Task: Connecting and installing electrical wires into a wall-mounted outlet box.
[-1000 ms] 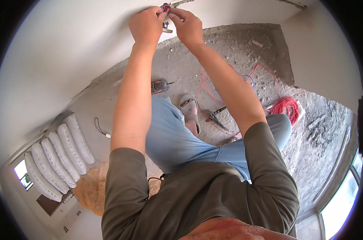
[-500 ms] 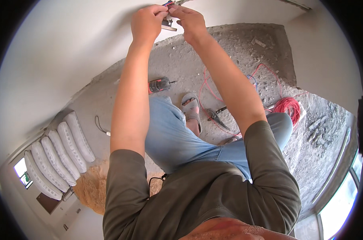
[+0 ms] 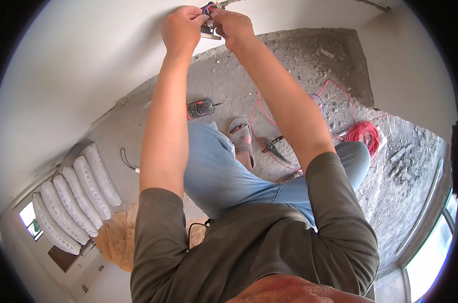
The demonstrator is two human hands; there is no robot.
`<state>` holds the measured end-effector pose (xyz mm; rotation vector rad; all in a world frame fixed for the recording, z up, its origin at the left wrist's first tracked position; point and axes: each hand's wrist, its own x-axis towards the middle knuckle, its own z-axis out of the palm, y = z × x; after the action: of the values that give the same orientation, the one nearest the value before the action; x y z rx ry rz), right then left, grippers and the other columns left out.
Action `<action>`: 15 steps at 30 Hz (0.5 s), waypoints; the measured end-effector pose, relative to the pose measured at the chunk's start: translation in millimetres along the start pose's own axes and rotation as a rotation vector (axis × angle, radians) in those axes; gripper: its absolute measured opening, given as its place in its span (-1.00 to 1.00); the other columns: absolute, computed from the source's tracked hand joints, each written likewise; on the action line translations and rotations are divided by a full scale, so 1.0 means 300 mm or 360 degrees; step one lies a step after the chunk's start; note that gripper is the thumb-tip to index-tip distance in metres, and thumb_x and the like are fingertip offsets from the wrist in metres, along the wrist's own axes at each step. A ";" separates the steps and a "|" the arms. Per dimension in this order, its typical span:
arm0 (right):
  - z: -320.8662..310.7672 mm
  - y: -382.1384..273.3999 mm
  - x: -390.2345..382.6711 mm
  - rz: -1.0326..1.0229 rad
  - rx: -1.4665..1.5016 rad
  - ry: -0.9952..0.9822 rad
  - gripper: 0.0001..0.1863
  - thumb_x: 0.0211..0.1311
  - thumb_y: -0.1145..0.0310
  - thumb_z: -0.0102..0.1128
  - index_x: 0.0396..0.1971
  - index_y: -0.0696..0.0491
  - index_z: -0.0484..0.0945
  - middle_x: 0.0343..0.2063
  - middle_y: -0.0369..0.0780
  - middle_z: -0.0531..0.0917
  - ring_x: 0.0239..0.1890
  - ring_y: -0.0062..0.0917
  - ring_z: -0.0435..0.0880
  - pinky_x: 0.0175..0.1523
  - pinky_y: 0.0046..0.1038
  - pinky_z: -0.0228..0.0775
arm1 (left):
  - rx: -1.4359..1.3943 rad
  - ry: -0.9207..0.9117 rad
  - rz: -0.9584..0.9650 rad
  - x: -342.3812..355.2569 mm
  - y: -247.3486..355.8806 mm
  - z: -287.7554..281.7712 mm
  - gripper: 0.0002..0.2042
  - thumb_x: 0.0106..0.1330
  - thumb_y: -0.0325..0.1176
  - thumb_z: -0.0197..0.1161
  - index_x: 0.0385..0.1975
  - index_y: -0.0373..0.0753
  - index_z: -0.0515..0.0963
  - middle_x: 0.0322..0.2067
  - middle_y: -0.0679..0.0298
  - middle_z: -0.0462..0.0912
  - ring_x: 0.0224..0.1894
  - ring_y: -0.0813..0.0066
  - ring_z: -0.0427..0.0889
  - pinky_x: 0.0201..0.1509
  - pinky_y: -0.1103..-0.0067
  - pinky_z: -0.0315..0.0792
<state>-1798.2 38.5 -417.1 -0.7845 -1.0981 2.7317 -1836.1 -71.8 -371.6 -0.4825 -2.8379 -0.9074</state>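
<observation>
Both my arms reach out to the white wall at the top of the view. My left hand is closed in a pinch at the bundle of red and blue wires coming out of the wall. Right beside it, my right hand also pinches at the wires, its fingertips close to the left ones. Just under the fingers hangs an electrical fitting with a pale plate, seen edge-on and partly hidden by my hands. Exactly which wire each hand grips is too small to tell.
On the rough concrete floor lie a cordless drill, a pair of pliers and a coil of red wire with loose strands. My sandalled foot is between them. White sacks lean at the left, near a sand pile.
Both hands have shifted slightly left, still at the wires. More of the red and blue wire loop shows between the fingertips now.
</observation>
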 end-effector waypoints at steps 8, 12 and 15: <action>-0.030 0.012 0.053 0.0132 0.0110 0.0060 -0.84 0.23 0.53 0.18 -0.21 0.21 0.64 -0.39 -0.23 0.64 -0.41 -0.54 0.55 -0.35 -0.49 0.41 | -0.0178 -0.0128 -0.0183 0.000 0.020 -0.014 -0.80 0.13 -0.23 0.37 -0.33 -0.17 0.73 -0.41 0.29 0.75 -0.37 0.40 0.69 -0.24 0.50 0.50; -0.028 0.031 0.049 0.0098 0.0166 0.0144 -0.85 0.22 0.54 0.19 -0.24 0.23 0.65 -0.42 -0.22 0.64 -0.42 -0.55 0.56 -0.38 -0.51 0.39 | -0.0046 -0.0061 -0.0080 0.001 0.000 -0.011 -0.79 0.15 -0.16 0.35 -0.36 -0.14 0.74 -0.48 0.27 0.72 -0.44 0.36 0.67 -0.30 0.47 0.49; -0.005 0.034 0.031 0.0030 0.0126 0.0206 -0.87 0.20 0.55 0.21 -0.28 0.22 0.66 -0.45 -0.22 0.64 -0.43 -0.56 0.56 -0.42 -0.54 0.33 | 0.0243 -0.0034 0.0008 -0.004 0.008 -0.015 -0.79 0.17 -0.12 0.32 -0.38 -0.10 0.74 -0.51 0.25 0.70 -0.46 0.31 0.66 -0.33 0.44 0.48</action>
<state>-1804.6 34.4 -428.9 -0.9491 -0.9555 2.6775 -1834.0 -72.9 -366.8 -0.4831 -2.8946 -0.6812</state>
